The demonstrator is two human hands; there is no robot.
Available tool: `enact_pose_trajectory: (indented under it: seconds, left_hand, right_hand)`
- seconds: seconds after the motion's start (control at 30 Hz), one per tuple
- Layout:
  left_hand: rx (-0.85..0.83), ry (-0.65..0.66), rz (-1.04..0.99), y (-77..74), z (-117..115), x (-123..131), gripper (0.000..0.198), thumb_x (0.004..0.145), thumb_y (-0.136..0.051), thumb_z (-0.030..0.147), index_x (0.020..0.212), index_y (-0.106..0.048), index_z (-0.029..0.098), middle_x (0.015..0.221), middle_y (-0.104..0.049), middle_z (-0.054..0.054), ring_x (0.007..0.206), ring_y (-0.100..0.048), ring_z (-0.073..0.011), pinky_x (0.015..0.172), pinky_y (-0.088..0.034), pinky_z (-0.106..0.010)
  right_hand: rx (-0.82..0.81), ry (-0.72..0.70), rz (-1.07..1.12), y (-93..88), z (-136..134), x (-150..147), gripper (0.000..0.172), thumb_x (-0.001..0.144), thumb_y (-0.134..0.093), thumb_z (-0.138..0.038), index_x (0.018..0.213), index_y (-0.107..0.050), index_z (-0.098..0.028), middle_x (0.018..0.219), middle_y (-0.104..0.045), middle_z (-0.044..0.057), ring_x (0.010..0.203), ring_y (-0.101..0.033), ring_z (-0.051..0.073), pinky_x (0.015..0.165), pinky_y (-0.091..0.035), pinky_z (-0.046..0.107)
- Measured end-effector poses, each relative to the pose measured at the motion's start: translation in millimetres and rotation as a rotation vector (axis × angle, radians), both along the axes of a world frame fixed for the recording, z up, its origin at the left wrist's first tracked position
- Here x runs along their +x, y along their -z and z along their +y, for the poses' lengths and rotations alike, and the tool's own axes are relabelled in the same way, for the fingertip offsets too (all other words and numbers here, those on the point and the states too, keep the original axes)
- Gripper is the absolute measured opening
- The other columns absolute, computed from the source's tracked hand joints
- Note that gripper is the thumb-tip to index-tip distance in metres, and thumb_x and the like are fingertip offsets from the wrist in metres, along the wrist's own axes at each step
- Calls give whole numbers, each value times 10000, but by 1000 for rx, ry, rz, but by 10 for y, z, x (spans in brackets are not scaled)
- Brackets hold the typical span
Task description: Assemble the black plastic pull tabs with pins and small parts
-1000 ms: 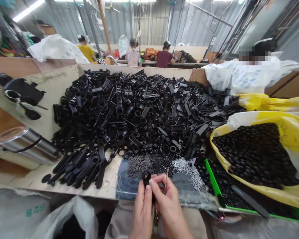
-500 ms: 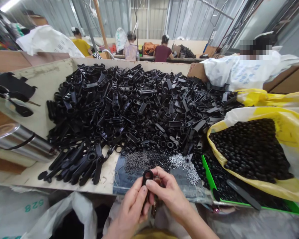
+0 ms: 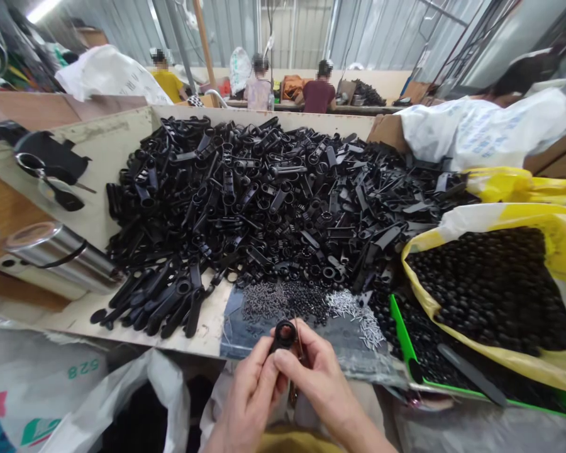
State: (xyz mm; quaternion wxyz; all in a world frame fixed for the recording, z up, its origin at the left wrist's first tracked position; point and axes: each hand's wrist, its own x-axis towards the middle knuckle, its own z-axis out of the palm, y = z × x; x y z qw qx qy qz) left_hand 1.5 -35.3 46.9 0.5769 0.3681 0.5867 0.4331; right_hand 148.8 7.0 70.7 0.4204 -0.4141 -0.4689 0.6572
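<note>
A black plastic part with a round ring end (image 3: pixel 285 331) is gripped in my left hand (image 3: pixel 252 390), the ring pointing up and away from me. My right hand (image 3: pixel 323 380) is closed around a thin metal tool (image 3: pixel 298 330), whose narrow tip shows beside the ring. A brownish end of metal hangs below the fingers. My right thumb presses against the black part. Just beyond the hands, small dark grey pieces (image 3: pixel 264 301), little black pieces (image 3: pixel 306 299) and silvery pins (image 3: pixel 343 303) lie in heaps on a dark blue mat (image 3: pixel 245 343).
A large pile of black plastic parts (image 3: pixel 273 182) fills the bench. Longer black pieces (image 3: pixel 170 302) lie front left, near a steel flask (image 3: pixel 68 258). On the right are a green tray (image 3: pixel 403 340) and a yellow-white bag (image 3: pixel 429 292) of black balls. Several people sit beyond.
The whole scene has shifted slightly rightward as the head view turned left. Both hands keep hold of the black part and tool, with the ring tilted a little differently.
</note>
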Motion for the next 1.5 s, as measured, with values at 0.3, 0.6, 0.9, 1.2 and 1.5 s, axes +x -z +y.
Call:
enact_pose_trajectory:
  seconds: [0.3, 0.6, 0.9, 1.2, 1.5]
  left_hand:
    - [-3, 32, -7, -6, 79, 31, 534, 832, -709, 654, 1140, -733, 218, 606, -557, 17, 540, -498, -153, 449, -353, -231]
    - [305, -179, 704, -432, 482, -653, 394, 1035, -444, 447, 1283, -634, 207, 692, -674, -7, 643, -644, -205, 640, -508, -297]
    - [521, -335, 1227, -16, 956, -1154, 480, 1008, -467, 329, 1381, -627, 73, 1533, -545, -248, 1499, -380, -391, 1250, -54, -606]
    - [696, -463, 1228, -71, 793, -1077, 431, 1016, -481, 439, 1258, -714, 169, 1383, -670, -199, 1379, -501, -403, 1199, -166, -636]
    - [-372, 148, -829, -319, 533, -264, 511, 906, -648, 625, 972, -759, 131, 888, -761, -109, 786, -686, -207, 731, -543, -302]
  right_hand:
    - [104, 104, -110, 67, 32, -48, 283, 894, -711, -461, 817, -680, -191, 815, -512, -10, 711, -510, 147, 633, -446, 250]
    - [168, 97, -322, 161, 127, 153, 457, 925, -663, -555, 1276, -720, -267, 952, -682, 51, 683, -573, 186, 652, -508, 310]
    - [641, 71, -881, -220, 957, -198, 250, 1006, -530, -317, 1145, -717, -227, 950, -706, 49, 766, -659, 193, 690, -494, 298]
    - [705, 109, -1065, -169, 1618, -371, 18, 907, -716, -220, 890, -712, -214, 953, -673, 37, 786, -691, 199, 703, -482, 294]
    - [971, -290, -767, -267, 594, 51, 181, 974, -659, -230, 1101, -773, -290, 1026, -670, 56, 835, -646, 183, 713, -537, 279]
